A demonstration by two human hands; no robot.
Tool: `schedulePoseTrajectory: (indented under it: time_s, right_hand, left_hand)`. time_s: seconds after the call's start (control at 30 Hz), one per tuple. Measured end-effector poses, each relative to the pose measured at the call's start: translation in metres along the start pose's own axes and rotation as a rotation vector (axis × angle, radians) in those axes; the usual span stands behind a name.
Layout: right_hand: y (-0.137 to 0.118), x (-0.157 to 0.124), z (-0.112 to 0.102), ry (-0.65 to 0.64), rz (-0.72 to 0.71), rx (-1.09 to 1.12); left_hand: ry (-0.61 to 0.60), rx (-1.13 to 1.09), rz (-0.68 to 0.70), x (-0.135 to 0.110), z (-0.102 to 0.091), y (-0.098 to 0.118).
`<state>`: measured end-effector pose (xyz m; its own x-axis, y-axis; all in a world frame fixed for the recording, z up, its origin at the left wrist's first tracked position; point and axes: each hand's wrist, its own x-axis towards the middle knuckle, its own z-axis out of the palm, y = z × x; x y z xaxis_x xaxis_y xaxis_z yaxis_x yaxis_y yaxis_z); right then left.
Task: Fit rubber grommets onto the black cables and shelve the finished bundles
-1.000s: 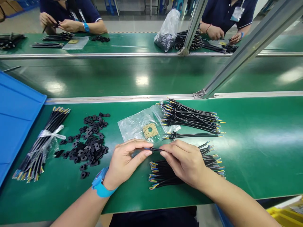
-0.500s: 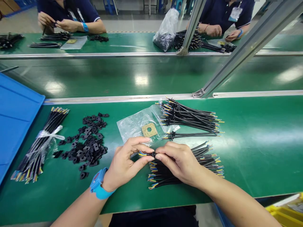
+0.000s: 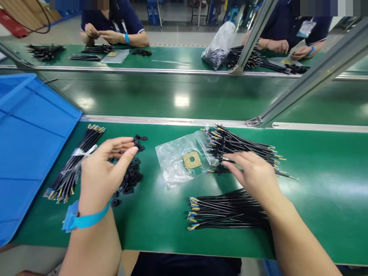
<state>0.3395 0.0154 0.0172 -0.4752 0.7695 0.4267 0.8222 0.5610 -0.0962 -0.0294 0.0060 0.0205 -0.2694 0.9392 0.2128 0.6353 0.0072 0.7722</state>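
My left hand [image 3: 101, 174], with a blue wrist strap, hovers with its fingers stretched out over a heap of small black rubber pieces [image 3: 130, 174]. My right hand [image 3: 253, 174] reaches toward the far pile of black cables [image 3: 244, 147] with coloured wire ends, its fingertips pinched on a single black cable [image 3: 283, 175] with a black piece on it, lying beside that pile. A second pile of black cables [image 3: 224, 211] lies near the front edge, under my right forearm. A clear plastic bag [image 3: 181, 159] with a tan square pad on it lies between my hands.
A tied bundle of black cables [image 3: 73, 165] lies left of the rubber pieces, next to a blue plastic bin [image 3: 25, 130]. A slanted metal strut [image 3: 301, 84] crosses the back right. Two other people work with cables across the belt [image 3: 184, 99].
My hands have parted: the left went left over the rubber pieces, the right carried the cable up to the far pile. The camera view has swung to the left.
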Motion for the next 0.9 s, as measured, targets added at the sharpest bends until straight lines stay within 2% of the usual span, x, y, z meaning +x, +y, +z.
schedulePoseTrajectory:
  time_s: [0.1, 0.2, 0.3, 0.37, 0.47, 0.63, 0.73, 0.8, 0.9]
  right_hand:
    - [-0.003, -0.003, -0.001, -0.061, -0.041, 0.011]
    - [-0.021, -0.009, -0.007, -0.314, -0.154, 0.240]
    - [-0.035, -0.016, -0.012, -0.527, -0.253, 0.326]
    - [-0.041, -0.021, -0.013, -0.587, -0.279, 0.344]
    - [-0.048, -0.025, -0.013, -0.608, -0.273, 0.315]
    - [-0.064, -0.032, -0.012, -0.622, -0.370, 0.152]
    - [-0.069, -0.028, -0.018, -0.666, -0.385, 0.152]
    - [-0.068, -0.021, -0.025, -0.702, -0.329, 0.229]
    - [-0.057, -0.009, -0.026, -0.704, -0.110, 0.412]
  left_hand:
    - [-0.129, 0.251, 0.126, -0.014, -0.013, -0.010]
    - [-0.202, 0.392, 0.175, -0.031, -0.028, -0.026]
    - [-0.278, 0.469, 0.172, -0.046, -0.045, -0.041]
    - [-0.393, 0.478, 0.189, -0.054, -0.052, -0.047]
    - [-0.533, 0.526, 0.212, -0.063, -0.055, -0.052]
    - [-0.501, 0.712, 0.284, -0.075, -0.044, -0.060]
    - [-0.450, 0.753, 0.320, -0.078, -0.036, -0.062]
    - [-0.421, 0.747, 0.357, -0.079, -0.030, -0.061]
    - [-0.357, 0.722, 0.430, -0.080, -0.022, -0.058]
